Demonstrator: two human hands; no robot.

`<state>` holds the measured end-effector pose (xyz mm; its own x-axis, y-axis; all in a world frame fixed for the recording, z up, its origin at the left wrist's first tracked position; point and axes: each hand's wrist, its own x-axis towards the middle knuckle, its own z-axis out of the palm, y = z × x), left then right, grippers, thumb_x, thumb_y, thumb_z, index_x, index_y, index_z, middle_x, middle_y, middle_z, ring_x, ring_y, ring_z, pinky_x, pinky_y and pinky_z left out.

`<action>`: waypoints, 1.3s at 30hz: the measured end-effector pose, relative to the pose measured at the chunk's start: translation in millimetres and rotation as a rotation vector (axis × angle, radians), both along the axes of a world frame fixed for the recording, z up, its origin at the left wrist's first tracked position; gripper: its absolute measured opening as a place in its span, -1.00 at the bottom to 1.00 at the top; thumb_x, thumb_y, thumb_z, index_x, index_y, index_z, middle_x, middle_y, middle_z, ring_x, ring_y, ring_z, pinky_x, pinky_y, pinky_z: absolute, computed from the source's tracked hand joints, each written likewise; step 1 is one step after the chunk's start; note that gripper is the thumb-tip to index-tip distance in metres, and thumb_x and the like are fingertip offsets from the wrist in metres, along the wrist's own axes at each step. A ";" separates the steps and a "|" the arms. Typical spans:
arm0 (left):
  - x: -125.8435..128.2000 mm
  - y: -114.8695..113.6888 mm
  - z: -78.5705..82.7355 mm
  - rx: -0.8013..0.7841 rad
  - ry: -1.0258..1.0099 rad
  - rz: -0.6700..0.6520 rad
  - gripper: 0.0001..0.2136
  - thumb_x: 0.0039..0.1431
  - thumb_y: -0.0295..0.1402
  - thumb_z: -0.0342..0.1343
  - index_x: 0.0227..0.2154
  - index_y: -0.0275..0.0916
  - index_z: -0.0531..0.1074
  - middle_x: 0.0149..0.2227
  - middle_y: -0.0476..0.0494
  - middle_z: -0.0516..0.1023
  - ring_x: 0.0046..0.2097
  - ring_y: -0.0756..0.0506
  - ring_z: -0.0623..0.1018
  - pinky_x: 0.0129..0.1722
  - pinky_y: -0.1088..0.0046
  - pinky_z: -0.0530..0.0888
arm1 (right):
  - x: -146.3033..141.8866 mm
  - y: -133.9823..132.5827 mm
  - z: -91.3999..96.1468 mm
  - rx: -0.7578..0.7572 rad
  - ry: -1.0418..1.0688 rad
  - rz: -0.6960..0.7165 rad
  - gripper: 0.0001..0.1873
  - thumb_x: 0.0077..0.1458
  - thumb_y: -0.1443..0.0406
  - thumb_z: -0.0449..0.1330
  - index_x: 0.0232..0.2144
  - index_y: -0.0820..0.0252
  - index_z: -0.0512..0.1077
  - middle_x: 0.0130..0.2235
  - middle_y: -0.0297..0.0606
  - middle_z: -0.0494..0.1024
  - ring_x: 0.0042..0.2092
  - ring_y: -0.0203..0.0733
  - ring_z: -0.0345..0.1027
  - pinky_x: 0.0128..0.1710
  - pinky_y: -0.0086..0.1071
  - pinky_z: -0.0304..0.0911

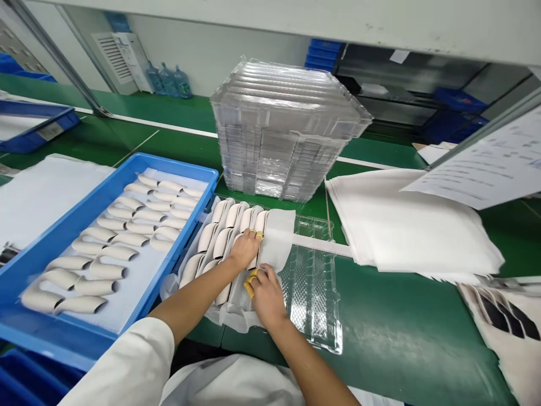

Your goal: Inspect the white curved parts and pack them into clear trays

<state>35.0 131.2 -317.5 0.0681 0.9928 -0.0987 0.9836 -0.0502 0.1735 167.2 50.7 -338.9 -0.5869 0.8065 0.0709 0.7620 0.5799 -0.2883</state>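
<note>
While over one clear tray (316, 293), two hands (245, 248) (267, 294).

Head cam looks fwd & down at nearby bench (393, 316).

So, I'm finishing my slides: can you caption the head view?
Left hand and right hand at pale curved pieces on a clear plastic tray, beside a blue bin.

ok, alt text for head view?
A person's left hand and right hand, wearing yellow finger covers, are at rows of curved cream pieces on a clear plastic tray. Beside it sits a blue bin of similar pieces; stacked clear trays stand behind.
</note>
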 end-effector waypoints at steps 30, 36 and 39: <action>-227.9 -87.3 27.5 -0.001 -0.224 0.908 -0.77 0.26 -0.29 0.06 -0.08 -0.21 0.46 -0.32 -0.14 0.62 -0.20 -0.12 0.61 -0.15 0.37 0.51 | 26.0 -27.0 54.7 0.167 0.271 0.005 -0.76 0.29 0.30 0.09 -0.08 0.12 0.52 -0.07 -0.12 0.58 0.01 -0.02 0.43 -0.02 -0.08 0.43; -204.6 -124.0 95.3 0.219 -0.190 0.966 -0.74 0.10 -0.13 0.13 -0.28 -0.21 0.48 -0.56 -0.08 0.45 -0.27 -0.31 0.56 -0.25 0.20 0.48 | 10.0 -51.0 95.9 0.271 0.435 0.005 -0.59 0.28 0.34 0.12 0.16 0.19 0.34 0.07 -0.02 0.49 0.19 0.01 0.29 0.08 -0.05 0.40; -160.9 -141.9 119.5 0.405 -0.610 0.876 -0.65 -0.07 -0.04 0.25 -0.29 -0.15 0.50 -0.58 0.04 0.43 -0.44 -0.13 0.49 -0.31 0.32 0.45 | -3.3 -59.7 115.5 0.340 0.392 0.076 -0.45 0.27 0.34 0.14 0.27 0.18 0.19 0.24 0.02 0.34 0.37 0.11 -0.02 0.20 0.08 0.28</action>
